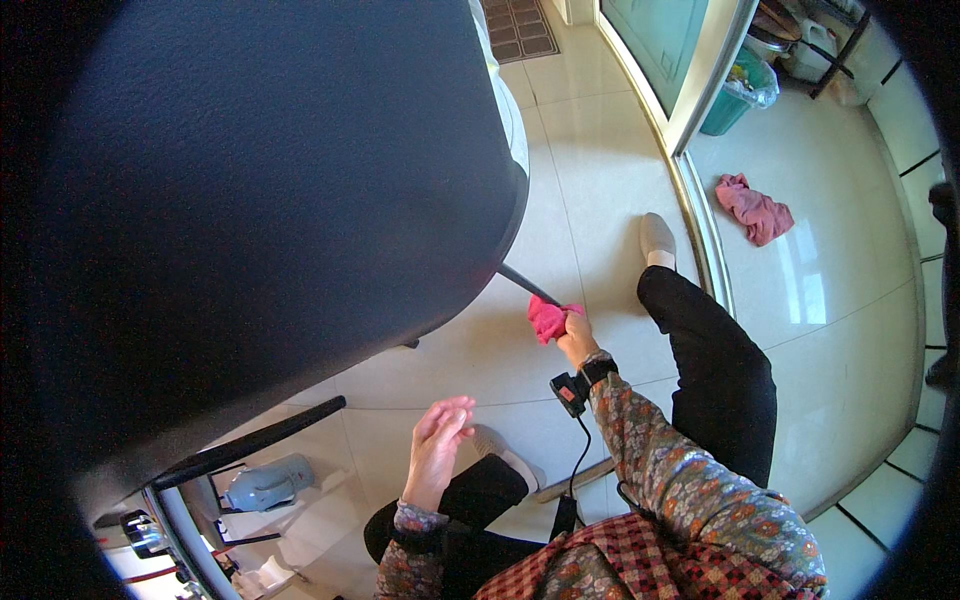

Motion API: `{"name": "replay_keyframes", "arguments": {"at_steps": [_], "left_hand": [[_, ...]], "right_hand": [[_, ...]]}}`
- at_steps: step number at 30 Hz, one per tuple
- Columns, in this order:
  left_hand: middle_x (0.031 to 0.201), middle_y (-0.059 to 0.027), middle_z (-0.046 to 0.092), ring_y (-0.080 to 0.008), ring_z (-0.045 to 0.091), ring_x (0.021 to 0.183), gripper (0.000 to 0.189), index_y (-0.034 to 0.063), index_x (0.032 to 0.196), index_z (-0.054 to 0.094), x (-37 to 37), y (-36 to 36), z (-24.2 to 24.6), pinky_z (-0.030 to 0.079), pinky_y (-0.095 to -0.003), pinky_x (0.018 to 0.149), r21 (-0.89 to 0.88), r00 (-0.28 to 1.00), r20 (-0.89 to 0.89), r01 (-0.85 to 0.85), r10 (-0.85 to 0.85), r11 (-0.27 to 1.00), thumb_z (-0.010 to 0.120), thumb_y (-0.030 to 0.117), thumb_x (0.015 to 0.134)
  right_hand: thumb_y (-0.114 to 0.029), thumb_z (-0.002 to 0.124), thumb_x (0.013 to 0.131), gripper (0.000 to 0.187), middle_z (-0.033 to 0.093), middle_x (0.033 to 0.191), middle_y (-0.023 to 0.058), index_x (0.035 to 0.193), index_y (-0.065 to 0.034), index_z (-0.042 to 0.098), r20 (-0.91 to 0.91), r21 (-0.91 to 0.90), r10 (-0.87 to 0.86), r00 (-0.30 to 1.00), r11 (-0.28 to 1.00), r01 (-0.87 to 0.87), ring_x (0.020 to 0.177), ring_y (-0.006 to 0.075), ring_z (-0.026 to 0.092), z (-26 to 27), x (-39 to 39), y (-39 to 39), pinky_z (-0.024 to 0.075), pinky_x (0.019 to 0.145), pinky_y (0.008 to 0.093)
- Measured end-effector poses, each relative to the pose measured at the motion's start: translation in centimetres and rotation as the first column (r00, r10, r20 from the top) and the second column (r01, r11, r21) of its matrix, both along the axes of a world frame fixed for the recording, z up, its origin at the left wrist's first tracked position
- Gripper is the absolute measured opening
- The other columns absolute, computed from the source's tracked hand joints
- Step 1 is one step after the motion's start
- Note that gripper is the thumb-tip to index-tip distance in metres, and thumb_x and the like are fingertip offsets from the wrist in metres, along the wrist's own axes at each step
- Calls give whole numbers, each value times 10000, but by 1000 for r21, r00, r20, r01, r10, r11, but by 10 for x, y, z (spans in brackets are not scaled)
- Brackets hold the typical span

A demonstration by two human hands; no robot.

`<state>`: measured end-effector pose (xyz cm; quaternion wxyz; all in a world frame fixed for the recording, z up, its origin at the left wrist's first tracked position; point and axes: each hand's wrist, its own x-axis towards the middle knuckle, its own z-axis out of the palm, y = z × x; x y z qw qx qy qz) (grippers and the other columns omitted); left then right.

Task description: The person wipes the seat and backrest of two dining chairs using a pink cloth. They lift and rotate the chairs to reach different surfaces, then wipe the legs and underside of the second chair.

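My right hand [577, 339] grips a bright pink cloth [547, 321] against the lower part of a thin dark leg [527, 283]. That leg slants out from under a large black panel [285, 165], which looks like part of a chair and fills the upper left of the head view. The cloth hides the leg's end. My left hand [439, 442] hangs in the air below the panel, holding nothing, its fingers loosely bent. Each wrist wears a dark strap; a small black device sits on the right one.
A sliding-door track [705, 232] runs along the right of my leg. Beyond it lie a dusty-pink cloth [754, 210] and a lined green bin [731, 101]. At lower left are a black bar [255, 441] and a blue-grey jug [270, 482]. A brown mat [520, 28] lies at the top.
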<state>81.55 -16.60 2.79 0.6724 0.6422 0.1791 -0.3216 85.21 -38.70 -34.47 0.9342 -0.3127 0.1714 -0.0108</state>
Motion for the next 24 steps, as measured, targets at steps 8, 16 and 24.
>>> {"name": "replay_keyframes", "arguments": {"at_steps": [8, 16, 24], "left_hand": [[1161, -57, 617, -112, 553, 990, 228, 51, 1143, 605, -2, 4, -5, 460, -283, 817, -34, 998, 56, -13, 15, 999, 591, 154, 940], [1124, -40, 615, -114, 557, 971, 298, 51, 1153, 588, 4, 18, -24, 468, -269, 780, -55, 967, 183, -168, 176, 984, 650, 213, 911], [1089, -51, 632, -152, 595, 987, 273, 54, 1145, 587, 11, 12, -33, 495, -319, 831, -348, 939, 51, -301, 339, 888, 635, 208, 925]], "right_hand": [[-177, 537, 925, 137, 578, 809, 22, 913, -46, 575, -178, -109, -179, 968, 981, 162, 709, 158, 582, 151, 4, 6, 471, 554, 330], [-83, 624, 847, 292, 644, 1030, 141, 1118, 3, 560, -120, -116, -64, 991, 992, 50, 891, 268, 633, 251, 22, 30, 518, 775, 379], [-226, 544, 932, 291, 645, 929, 73, 1072, 22, 607, -90, -522, 425, 901, 750, -406, 776, 176, 616, 322, -32, 74, 504, 675, 346]]}}
